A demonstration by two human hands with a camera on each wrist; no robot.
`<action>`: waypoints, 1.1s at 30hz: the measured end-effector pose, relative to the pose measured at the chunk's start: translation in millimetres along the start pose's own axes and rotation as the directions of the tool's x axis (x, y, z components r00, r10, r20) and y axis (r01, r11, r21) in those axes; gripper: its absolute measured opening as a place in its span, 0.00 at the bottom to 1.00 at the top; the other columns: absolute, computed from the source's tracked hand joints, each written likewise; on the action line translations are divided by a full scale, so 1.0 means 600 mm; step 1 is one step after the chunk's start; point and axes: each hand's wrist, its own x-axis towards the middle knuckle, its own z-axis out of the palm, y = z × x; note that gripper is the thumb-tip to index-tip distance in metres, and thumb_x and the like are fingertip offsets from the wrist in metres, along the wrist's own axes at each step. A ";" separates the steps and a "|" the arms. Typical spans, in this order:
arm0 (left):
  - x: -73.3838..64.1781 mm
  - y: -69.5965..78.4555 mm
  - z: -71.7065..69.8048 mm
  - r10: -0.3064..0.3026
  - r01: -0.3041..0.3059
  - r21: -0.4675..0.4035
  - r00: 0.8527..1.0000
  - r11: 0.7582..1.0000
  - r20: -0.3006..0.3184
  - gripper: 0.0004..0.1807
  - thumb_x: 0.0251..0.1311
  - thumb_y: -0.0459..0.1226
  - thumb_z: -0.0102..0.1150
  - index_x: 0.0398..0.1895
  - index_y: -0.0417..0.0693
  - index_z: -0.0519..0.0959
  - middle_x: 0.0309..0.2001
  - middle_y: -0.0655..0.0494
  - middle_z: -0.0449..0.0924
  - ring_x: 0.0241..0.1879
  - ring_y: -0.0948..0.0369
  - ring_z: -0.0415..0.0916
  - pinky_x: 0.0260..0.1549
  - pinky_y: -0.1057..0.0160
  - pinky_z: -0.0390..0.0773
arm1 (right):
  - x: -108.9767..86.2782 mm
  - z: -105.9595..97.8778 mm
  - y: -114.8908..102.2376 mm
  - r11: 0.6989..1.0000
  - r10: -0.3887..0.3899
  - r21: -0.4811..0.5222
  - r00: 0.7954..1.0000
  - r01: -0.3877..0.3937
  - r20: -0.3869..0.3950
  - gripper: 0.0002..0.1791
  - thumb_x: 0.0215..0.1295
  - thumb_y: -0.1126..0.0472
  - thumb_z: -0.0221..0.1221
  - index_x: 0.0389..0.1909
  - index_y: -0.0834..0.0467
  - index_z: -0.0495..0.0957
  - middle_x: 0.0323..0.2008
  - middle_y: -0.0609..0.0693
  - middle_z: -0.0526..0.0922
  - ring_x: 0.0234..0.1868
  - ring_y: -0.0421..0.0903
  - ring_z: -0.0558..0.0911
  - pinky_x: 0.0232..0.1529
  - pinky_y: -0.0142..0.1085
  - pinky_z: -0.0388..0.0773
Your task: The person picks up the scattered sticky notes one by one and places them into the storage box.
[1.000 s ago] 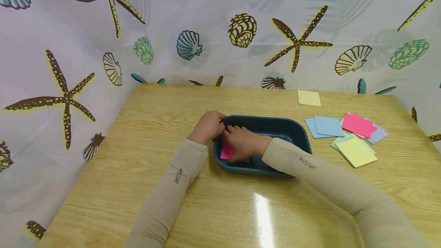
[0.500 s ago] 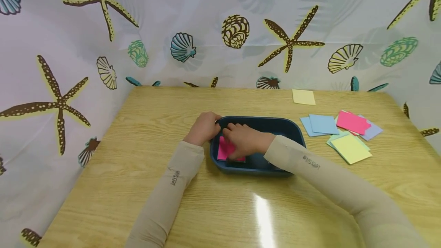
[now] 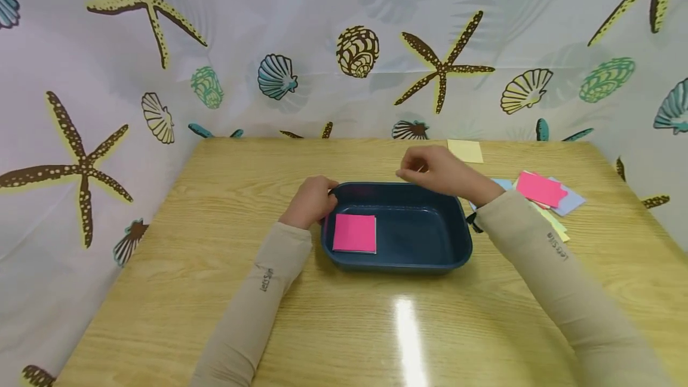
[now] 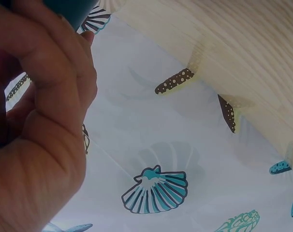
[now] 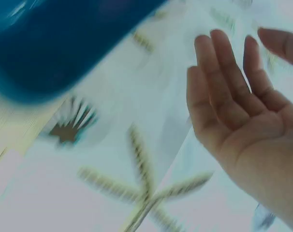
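Observation:
A dark blue plastic bin [image 3: 414, 237] stands on the wooden table, and a stack of square sticky notes [image 3: 355, 233], pink on top, lies inside at its left end. My left hand [image 3: 309, 202] grips the bin's left rim, its fingers curled over the edge; the left wrist view shows the hand [image 4: 45, 92] bent round the bin's side. Above the far rim hovers my right hand [image 3: 443, 171], holding nothing. In the right wrist view the palm and loosely bent fingers of that hand [image 5: 248, 106] show beside the bin [image 5: 54, 53].
Right of the bin lie loose notes: a pink one [image 3: 539, 189], a lavender one [image 3: 568, 200] and blue and yellow ones partly behind my right sleeve [image 3: 537, 255]. A pale yellow note [image 3: 466, 151] lies at the table's back edge, before a shell-printed curtain [image 3: 322, 28].
My right hand has left the pink stack in the bin and moved up and right, past the far rim, uncovering the stack. The left hand keeps its grip on the rim.

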 end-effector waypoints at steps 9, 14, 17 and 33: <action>0.000 -0.001 -0.002 -0.011 0.011 0.009 1.000 1.000 -0.009 0.23 0.64 0.29 0.49 0.64 0.40 0.73 0.58 0.42 0.75 0.18 0.60 0.77 0.16 0.67 0.78 | -0.079 -0.094 0.135 0.920 0.373 -0.007 0.885 -0.391 -0.277 0.20 0.70 0.55 0.52 0.44 0.71 0.76 0.43 0.69 0.78 0.45 0.64 0.77 0.42 0.54 0.74; 0.001 0.002 -0.002 -0.014 0.014 0.018 1.000 1.000 -0.002 0.23 0.65 0.30 0.49 0.64 0.40 0.73 0.58 0.42 0.75 0.20 0.60 0.77 0.17 0.67 0.77 | -0.123 -0.111 0.204 0.822 0.535 -0.040 0.794 -0.569 -0.288 0.24 0.68 0.55 0.52 0.41 0.77 0.75 0.43 0.74 0.77 0.41 0.67 0.76 0.38 0.54 0.74; 0.001 0.004 0.000 -0.013 0.013 0.020 1.000 1.000 0.003 0.23 0.65 0.30 0.49 0.64 0.40 0.73 0.58 0.42 0.75 0.19 0.60 0.77 0.17 0.68 0.77 | -0.143 -0.115 0.231 0.742 0.643 -0.091 0.743 -0.665 -0.186 0.28 0.66 0.53 0.51 0.39 0.81 0.74 0.42 0.76 0.76 0.42 0.69 0.74 0.41 0.57 0.73; -0.001 0.002 0.002 0.011 -0.010 0.027 1.000 1.000 -0.027 0.22 0.64 0.30 0.50 0.62 0.39 0.74 0.56 0.42 0.77 0.16 0.62 0.74 0.18 0.68 0.76 | -0.149 -0.097 0.273 0.492 0.856 -0.239 0.515 -0.837 -0.044 0.47 0.63 0.43 0.52 0.59 0.86 0.58 0.56 0.84 0.58 0.57 0.76 0.60 0.56 0.62 0.66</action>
